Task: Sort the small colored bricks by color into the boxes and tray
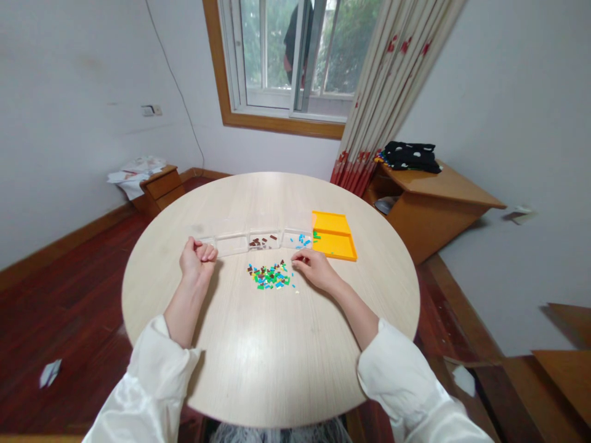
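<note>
My left hand [198, 258] is raised palm up with its fingers curled closed, over the left end of a row of clear boxes. What its fingers hold, if anything, is hidden. My right hand [313, 268] pinches at the right edge of a mixed pile of small toy bricks [270, 277] in green, blue, brown and yellow. Anything between those fingertips is too small to make out. Brown bricks [261, 242] lie in one clear box, blue bricks [302, 240] in the clear box to its right. A yellow box [339, 253] with its lid open contains a few green bricks [316, 235].
Everything stands on a round pale table [249, 344]. Another clear box [232, 245] is beside the brown bricks' box. Beyond the table are a wooden cabinet [434, 197] with folded cloth [410, 157], a curtain [383, 80], and a small stand with papers [138, 172].
</note>
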Available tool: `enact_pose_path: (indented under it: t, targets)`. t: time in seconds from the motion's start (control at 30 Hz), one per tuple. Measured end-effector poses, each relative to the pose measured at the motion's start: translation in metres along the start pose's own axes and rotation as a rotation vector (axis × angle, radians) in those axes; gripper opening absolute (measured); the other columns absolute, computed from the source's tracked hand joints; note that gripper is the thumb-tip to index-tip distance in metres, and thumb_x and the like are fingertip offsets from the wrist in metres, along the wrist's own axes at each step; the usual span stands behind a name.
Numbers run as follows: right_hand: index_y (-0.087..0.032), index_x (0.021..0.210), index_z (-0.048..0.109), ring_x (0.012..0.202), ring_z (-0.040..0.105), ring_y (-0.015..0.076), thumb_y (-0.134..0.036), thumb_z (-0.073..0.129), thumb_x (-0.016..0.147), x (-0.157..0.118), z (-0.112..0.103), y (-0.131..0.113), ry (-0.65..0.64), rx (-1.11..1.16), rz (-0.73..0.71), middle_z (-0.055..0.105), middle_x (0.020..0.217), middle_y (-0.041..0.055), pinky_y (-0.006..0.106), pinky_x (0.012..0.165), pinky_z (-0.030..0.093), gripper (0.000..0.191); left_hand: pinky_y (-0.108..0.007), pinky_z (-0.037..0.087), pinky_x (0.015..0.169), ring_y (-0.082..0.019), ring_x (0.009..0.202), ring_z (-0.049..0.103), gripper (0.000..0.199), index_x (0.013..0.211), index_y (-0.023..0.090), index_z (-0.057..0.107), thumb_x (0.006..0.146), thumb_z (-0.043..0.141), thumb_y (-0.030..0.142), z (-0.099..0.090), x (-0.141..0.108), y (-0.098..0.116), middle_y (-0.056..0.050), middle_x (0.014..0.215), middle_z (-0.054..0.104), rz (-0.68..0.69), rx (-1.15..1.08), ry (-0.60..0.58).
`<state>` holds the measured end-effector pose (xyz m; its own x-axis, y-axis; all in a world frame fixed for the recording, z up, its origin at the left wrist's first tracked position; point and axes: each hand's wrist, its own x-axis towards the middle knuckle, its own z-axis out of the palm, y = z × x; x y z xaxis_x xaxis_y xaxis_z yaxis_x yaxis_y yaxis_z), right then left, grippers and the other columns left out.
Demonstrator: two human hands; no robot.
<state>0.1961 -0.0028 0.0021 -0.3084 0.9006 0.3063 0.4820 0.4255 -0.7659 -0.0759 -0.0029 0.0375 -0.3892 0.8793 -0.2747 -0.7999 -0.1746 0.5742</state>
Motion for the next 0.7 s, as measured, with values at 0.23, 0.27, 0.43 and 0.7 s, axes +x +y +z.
enact_pose_path:
  t: [0.23,0.27,0.43,0.7]
  targets:
    - [-0.017,0.073,0.065,0.065,0.056,0.0119,-0.032,0.069,0.065,0.004,-0.004,0.001,0.053,0.483,0.199,0.065,0.07,0.0005,0.027,0.064,0.044,0.017,-0.018,0.015,0.032,-0.004,0.025,0.018,0.041,0.052,0.016,0.036,0.092,0.03,0.02,0.0,-0.001,-0.008,0.008,0.03,0.018,-0.051,0.067,-0.056]
    - [-0.017,0.074,0.065,0.066,0.057,0.0118,-0.035,0.072,0.062,0.005,-0.006,0.0,0.058,0.566,0.221,0.066,0.072,0.0008,0.026,0.064,0.044,0.022,-0.018,0.015,0.032,-0.004,0.025,0.018,0.041,0.052,0.016,0.036,0.092,0.03,0.02,0.0,-0.001,-0.008,0.008,0.031,0.018,-0.055,0.07,-0.059]
    - [-0.019,0.074,0.064,0.065,0.06,0.0109,-0.043,0.081,0.049,0.007,-0.014,-0.001,0.133,0.86,0.327,0.067,0.07,0.001,0.024,0.064,0.047,0.038,-0.018,0.015,0.033,-0.005,0.025,0.017,0.039,0.052,0.017,0.035,0.091,0.03,0.018,-0.001,0.0,-0.008,0.009,0.032,0.016,-0.062,0.061,-0.056]
    - [-0.021,0.082,0.065,0.065,0.06,0.0119,-0.041,0.078,0.053,0.008,-0.019,0.004,0.218,0.843,0.276,0.066,0.07,-0.0001,0.028,0.064,0.05,0.038,-0.018,0.016,0.033,-0.005,0.026,0.017,0.035,0.054,0.017,0.035,0.089,0.032,0.018,-0.005,0.002,-0.01,0.009,0.034,0.016,-0.048,0.049,-0.06]
